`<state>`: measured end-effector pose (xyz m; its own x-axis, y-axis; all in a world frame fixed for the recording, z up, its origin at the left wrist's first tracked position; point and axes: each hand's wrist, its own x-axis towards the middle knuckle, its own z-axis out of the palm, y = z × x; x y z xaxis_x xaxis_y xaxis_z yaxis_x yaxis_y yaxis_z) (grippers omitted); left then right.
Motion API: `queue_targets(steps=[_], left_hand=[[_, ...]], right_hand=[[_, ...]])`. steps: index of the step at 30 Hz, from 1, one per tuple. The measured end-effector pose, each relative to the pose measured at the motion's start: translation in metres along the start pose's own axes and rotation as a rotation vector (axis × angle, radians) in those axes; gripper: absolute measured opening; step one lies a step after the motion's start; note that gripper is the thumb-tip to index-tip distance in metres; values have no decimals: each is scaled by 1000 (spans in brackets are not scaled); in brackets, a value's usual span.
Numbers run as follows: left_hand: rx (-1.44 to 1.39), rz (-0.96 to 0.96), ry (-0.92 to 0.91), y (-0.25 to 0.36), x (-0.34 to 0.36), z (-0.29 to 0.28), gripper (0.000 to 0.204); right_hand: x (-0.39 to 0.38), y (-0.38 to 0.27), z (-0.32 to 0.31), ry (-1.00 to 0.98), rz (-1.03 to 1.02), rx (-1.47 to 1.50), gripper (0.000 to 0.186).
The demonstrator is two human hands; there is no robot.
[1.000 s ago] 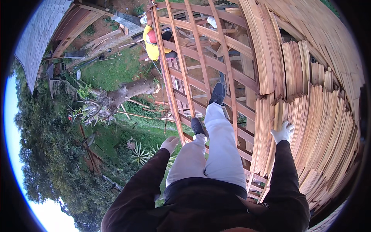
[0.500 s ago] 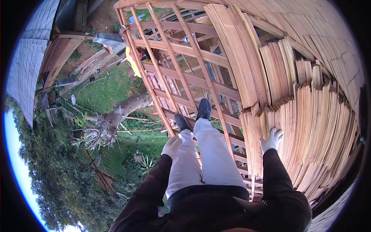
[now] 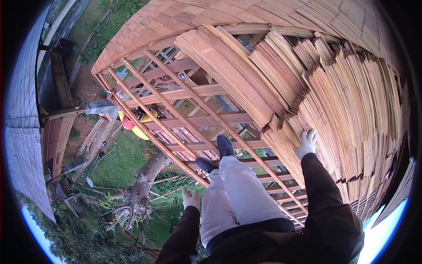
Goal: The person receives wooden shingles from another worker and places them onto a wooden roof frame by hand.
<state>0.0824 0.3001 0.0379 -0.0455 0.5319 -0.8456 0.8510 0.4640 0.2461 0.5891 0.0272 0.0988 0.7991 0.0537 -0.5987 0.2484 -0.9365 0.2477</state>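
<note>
My right hand, in a pale glove, rests on a long bank of overlapping wooden shingles, its fingers spread. Beside my left knee, my left hand hangs in the air, gloved too, fingers apart and holding nothing. My dark shoes are set on the open roof frame of crossing wooden battens and rafters. Several thick rows of shingles lean on the frame ahead of my right hand.
Through the gaps the ground shows far below. A person in yellow with a red head covering is under the frame's left edge. A cut tree trunk stands at left. Finished shingle roofing runs along the far side; a grey roof lies at far left.
My left hand has come off my left leg into the air. My right hand stays on the shingles. The view has turned, showing more of the finished roofing and the person below.
</note>
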Motion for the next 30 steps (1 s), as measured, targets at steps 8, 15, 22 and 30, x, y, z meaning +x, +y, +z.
queue_targets(steps=[8, 15, 22, 30], left_hand=[[-205, 113, 74, 39, -8, -38, 108], [-171, 246, 199, -22, 7, -77, 112], [-44, 53, 7, -64, 31, -77, 106], [-18, 98, -14, -26, 16, -62, 90]], right_hand=[[-4, -51, 3, -18, 206, 246, 113], [0, -62, 9, -47, 220, 181, 118], [-2, -66, -2, -110, 263, 146, 122], [21, -53, 19, -71, 249, 30, 128]])
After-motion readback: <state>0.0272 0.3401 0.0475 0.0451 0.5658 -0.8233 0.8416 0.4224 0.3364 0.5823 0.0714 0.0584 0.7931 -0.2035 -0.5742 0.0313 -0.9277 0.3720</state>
